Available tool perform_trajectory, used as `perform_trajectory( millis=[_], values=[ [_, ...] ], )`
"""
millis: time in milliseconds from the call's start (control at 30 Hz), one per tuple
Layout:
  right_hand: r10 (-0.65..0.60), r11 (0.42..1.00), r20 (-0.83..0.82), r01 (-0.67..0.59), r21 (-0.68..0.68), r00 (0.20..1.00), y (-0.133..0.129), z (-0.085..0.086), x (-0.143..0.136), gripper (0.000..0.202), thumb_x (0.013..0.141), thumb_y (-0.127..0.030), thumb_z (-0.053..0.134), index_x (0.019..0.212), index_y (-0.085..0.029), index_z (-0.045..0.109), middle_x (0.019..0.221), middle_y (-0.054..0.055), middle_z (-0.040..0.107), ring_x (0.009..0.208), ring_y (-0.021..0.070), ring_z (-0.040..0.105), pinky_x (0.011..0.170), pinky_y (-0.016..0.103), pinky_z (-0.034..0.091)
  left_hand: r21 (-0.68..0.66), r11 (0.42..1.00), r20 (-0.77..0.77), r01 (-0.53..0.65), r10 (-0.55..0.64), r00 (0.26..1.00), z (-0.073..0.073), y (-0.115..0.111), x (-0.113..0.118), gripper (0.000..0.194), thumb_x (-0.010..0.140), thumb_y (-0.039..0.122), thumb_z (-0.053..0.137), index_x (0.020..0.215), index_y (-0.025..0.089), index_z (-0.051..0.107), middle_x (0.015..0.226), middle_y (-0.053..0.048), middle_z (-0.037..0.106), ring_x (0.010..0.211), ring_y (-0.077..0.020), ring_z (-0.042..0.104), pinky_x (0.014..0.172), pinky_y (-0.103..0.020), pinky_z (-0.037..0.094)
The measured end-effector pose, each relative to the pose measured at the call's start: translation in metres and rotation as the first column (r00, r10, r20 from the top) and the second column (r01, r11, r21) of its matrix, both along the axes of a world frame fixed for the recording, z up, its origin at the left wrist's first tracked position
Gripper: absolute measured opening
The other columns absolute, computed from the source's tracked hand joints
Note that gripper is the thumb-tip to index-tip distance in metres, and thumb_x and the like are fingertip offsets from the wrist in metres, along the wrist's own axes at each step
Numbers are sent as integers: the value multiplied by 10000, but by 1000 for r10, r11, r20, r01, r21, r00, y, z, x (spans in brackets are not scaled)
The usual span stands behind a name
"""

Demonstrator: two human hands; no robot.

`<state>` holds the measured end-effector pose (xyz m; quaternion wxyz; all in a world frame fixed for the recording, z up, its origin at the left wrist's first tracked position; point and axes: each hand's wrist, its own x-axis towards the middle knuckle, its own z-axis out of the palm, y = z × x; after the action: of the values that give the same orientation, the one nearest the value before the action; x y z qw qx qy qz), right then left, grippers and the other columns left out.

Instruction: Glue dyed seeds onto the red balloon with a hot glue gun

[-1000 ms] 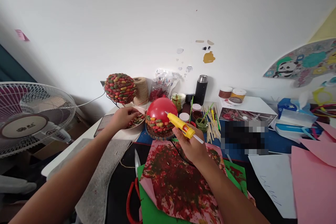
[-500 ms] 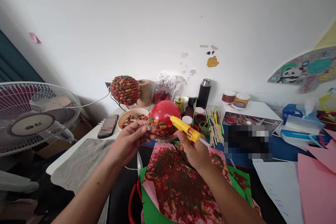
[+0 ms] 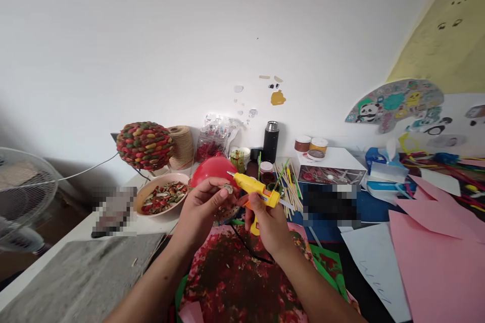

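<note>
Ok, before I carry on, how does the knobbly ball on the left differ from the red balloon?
Surface: the knobbly ball is covered in red, green and yellowish pieces, while the red balloon is smooth, shiny and bare on its visible upper part.
View: the knobbly ball sits in plain sight beside the twine spool; the red balloon is partly hidden behind the left hand.
Both look rounded and show red.

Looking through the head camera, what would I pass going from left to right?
Electric fan → bumpy multicoloured ball → spool of twine → red balloon → yellow glue gun → white box → pink paper sheets.
</note>
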<state>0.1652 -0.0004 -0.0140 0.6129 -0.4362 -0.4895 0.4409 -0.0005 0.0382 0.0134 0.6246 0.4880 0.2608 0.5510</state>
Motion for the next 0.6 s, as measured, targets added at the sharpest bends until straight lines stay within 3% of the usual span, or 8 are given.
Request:
perform_trajectory(
  millis=[167, 300, 467, 600],
  values=[
    [52, 999, -7, -52, -6, 999, -3, 0, -2, 759, 883, -911, 630, 826, -169, 773, 524, -29, 543, 442, 125, 546, 450, 228, 418, 55, 968, 27, -243, 242, 970, -14, 5, -13, 371, 727, 432, 1012, 962, 206, 835, 796, -24, 801, 694, -140, 716, 679, -221, 596],
    [76, 997, 14, -76, -4, 997, -7, 3, -4, 751, 904, -897, 629, 817, -167, 777, 537, -18, 563, 474, 128, 563, 499, 238, 454, 127, 936, -59, -328, 337, 940, -12, 2, -24, 343, 765, 439, 985, 962, 200, 837, 800, -29, 804, 698, -145, 724, 686, -226, 610],
    [38, 999, -12, -38, -19, 999, -7, 3, -4, 762, 854, -929, 653, 799, -175, 744, 547, -2, 595, 455, 141, 575, 455, 245, 422, 258, 949, -189, -179, 231, 954, -13, -11, -14, 230, 863, 391, 915, 979, 210, 835, 852, -43, 835, 718, -166, 761, 689, -248, 635],
    [-58, 997, -22, 57, -43, 998, -7, 6, 0, 767, 837, -952, 642, 808, -192, 736, 567, 25, 643, 437, 170, 583, 418, 273, 426, 385, 921, -275, -61, 177, 945, -17, -20, -6, 148, 952, 309, 832, 1049, 199, 814, 1107, -116, 868, 894, -229, 824, 718, -284, 646]
  ],
)
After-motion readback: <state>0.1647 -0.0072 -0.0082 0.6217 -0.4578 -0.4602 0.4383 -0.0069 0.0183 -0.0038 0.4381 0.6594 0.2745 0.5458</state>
